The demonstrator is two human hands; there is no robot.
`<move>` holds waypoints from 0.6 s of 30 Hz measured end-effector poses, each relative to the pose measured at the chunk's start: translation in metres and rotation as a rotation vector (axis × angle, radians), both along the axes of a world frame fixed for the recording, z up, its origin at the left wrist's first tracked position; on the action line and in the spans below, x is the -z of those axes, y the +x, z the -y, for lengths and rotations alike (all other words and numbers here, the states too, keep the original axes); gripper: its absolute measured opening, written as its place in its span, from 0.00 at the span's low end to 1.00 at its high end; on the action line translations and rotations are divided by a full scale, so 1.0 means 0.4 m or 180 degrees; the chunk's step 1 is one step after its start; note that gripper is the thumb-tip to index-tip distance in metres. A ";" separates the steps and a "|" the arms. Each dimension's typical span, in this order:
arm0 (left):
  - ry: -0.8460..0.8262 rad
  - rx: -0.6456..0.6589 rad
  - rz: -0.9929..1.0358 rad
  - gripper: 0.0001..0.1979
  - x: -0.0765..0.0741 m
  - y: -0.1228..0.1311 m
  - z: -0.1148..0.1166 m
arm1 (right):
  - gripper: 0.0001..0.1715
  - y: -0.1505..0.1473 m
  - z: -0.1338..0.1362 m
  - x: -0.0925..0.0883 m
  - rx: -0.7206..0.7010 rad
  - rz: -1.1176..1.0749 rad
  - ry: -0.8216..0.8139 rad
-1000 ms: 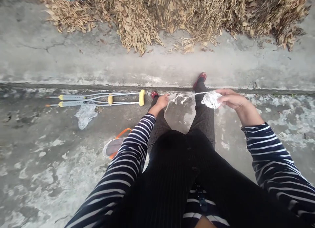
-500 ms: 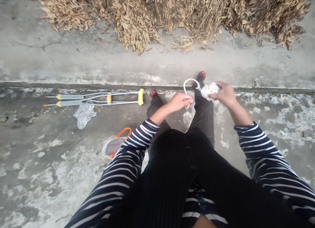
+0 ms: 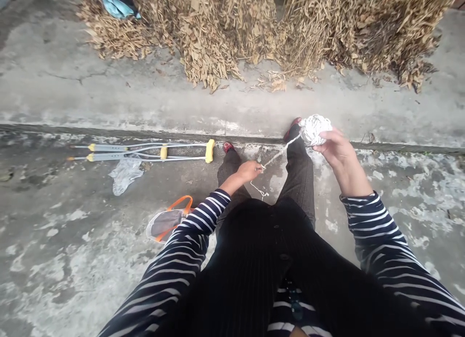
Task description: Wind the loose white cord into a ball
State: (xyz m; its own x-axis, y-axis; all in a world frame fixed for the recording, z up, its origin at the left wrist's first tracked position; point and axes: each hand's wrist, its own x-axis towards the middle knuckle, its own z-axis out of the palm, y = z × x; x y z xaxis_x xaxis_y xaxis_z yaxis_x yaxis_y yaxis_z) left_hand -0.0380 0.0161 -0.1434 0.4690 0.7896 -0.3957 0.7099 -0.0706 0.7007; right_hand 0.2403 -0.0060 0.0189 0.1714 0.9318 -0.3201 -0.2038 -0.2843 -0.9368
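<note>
Crutches (image 3: 109,157) left of the cord ball (image 3: 314,130), dried leaves (image 3: 218,36) beyond

Right hand (image 3: 337,155) covers the lower side of the string ball (image 3: 313,130); left hand (image 3: 247,172) hides where the string (image 3: 279,152) passes through its fingers; left sleeve (image 3: 192,235) overlaps the orange-handled bag (image 3: 167,224); top edge cuts off the dry leaves (image 3: 218,31); leaves and top edge partly hide the blue cloth (image 3: 116,5), its kind unclear.
</note>
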 end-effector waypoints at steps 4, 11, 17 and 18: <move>0.0280 -0.0390 0.0654 0.17 -0.073 -0.002 -0.037 | 0.30 -0.025 -0.004 -0.013 -0.0365 -0.0237 -0.0118; 0.0174 0.0041 0.2405 0.28 -0.233 0.134 -0.080 | 0.32 -0.047 -0.010 -0.022 -0.1116 0.0002 -0.0213; 0.0482 -0.0383 0.1884 0.10 -0.265 0.113 -0.088 | 0.36 -0.045 0.011 -0.004 -0.1112 0.0372 -0.0292; 0.0626 -0.0614 0.1871 0.11 -0.270 0.095 -0.086 | 0.37 -0.045 0.016 0.012 -0.1035 0.0452 -0.0301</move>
State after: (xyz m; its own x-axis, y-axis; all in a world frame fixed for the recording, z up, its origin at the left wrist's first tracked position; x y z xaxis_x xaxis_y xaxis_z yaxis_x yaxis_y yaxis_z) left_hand 0.0001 0.0505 -0.0354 0.4059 0.9128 0.0444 0.2246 -0.1467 0.9633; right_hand 0.2224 -0.0124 0.0142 -0.0799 0.9123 -0.4017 0.0418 -0.3995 -0.9158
